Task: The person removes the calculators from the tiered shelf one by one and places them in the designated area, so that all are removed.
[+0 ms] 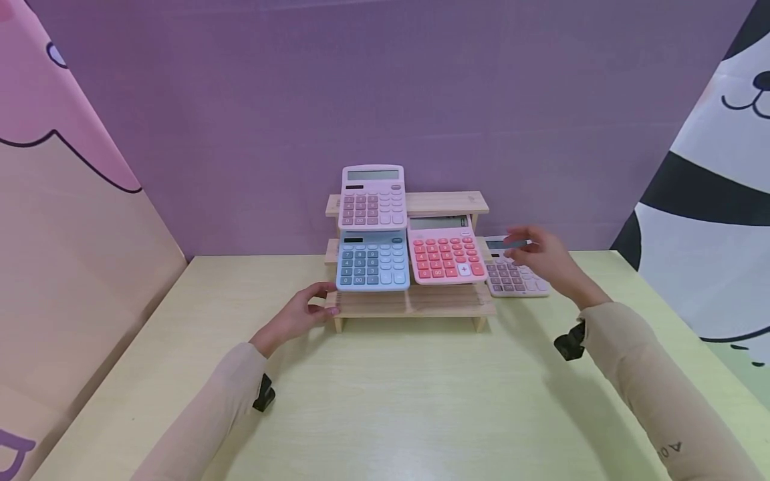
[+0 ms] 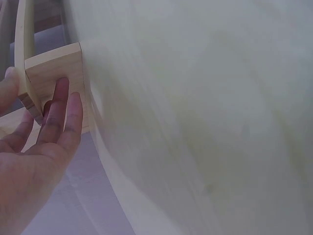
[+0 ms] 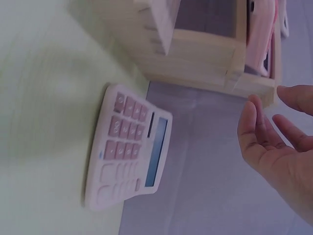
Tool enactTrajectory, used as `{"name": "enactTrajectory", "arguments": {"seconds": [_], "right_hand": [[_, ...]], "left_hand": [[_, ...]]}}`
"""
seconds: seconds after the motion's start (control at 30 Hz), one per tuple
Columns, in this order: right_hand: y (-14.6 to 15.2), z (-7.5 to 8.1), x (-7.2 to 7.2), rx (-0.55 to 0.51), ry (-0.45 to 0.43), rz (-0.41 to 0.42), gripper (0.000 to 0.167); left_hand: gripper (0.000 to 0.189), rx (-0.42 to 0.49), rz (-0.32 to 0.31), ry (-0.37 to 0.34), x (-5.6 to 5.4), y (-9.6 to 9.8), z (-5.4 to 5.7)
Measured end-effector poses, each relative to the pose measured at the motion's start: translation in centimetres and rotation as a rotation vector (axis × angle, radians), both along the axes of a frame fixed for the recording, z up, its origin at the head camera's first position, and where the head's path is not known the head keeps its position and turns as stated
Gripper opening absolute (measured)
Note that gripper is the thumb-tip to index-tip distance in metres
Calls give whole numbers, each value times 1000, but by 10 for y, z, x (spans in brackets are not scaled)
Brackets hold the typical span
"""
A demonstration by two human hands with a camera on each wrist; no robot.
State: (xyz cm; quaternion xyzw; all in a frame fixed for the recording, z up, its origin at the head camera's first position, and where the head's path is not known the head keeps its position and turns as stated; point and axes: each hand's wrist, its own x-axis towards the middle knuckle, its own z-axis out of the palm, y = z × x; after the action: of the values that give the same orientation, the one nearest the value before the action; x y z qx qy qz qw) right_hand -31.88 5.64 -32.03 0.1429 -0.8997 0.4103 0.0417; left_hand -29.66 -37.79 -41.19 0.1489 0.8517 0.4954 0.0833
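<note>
A tiered wooden rack point(image 1: 415, 304) stands on the table. My left hand point(image 1: 301, 314) holds the left end of its lowest board, the thumb on one face and fingers point(image 2: 57, 105) reaching under the other. My right hand point(image 1: 544, 260) hovers right of the rack, fingers loosely bent and nothing in them. Below it, a pale pink calculator point(image 3: 129, 152) with mauve keys lies on the table, partly covered by the hand in the head view. On the rack are a light pink calculator point(image 1: 373, 200) on top, a blue calculator point(image 1: 373, 264) below it, and a pink calculator point(image 1: 448, 250) with coral keys, slightly tilted.
The light wooden table point(image 1: 409, 401) reaches back to a purple wall point(image 1: 385, 87). Cartoon-printed panels point(image 1: 72, 220) rise on the left and right sides. A black wrist device point(image 1: 570, 341) sits at the right cuff, another point(image 1: 265, 394) at the left.
</note>
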Motion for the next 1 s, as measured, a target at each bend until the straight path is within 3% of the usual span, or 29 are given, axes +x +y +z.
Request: {"name": "enactTrajectory", "arguments": {"seconds": [0.43,0.77,0.87,1.0], "right_hand": [[-36,16,3,-33,23,69,44],[-66,19,-3,-43,17,73,44],[-75,18,-7,-39,17,59,42],[-86,18,-8,-51,18,83,43]], "left_hand": [[54,-3,0,2,-1,0,0],[54,-1,-5,10,0,-1,0],[53,11,-19,16,5,1,7],[53,15,-23,20,6,2,6]]}}
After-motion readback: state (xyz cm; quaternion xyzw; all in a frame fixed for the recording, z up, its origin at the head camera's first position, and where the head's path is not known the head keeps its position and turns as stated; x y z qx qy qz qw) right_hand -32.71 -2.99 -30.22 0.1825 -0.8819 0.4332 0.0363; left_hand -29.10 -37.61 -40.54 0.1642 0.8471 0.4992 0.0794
